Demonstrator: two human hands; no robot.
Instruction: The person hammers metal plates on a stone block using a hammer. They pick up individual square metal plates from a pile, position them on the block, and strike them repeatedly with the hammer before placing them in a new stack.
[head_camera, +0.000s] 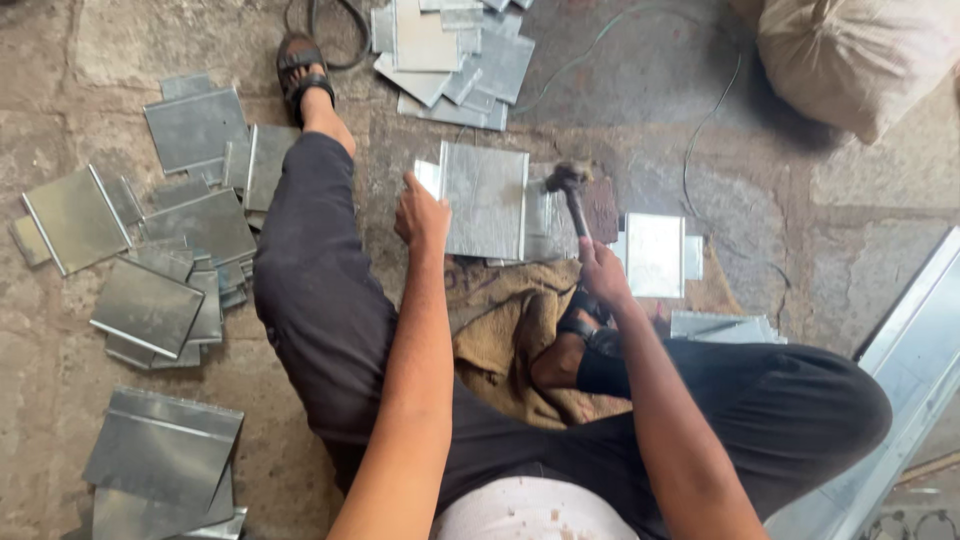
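Observation:
My left hand (421, 215) rests on the left edge of a rectangular sheet-metal piece (485, 200) that lies flat on the stone floor in front of me. My right hand (603, 272) grips the handle of a hammer (570, 190), whose head hovers just right of that sheet, over a second metal piece (545, 225). I sit on the floor in dark trousers, left leg stretched out with a sandal (303, 70), right leg folded.
Several cut metal sheets lie in a pile at left (165, 250), and more are at the top (450, 50). A shiny sheet (655, 255) sits right of the hammer. A burlap cloth (500, 320), a sack (860, 55), a wire (700, 120) and a long metal channel (915, 350) surround me.

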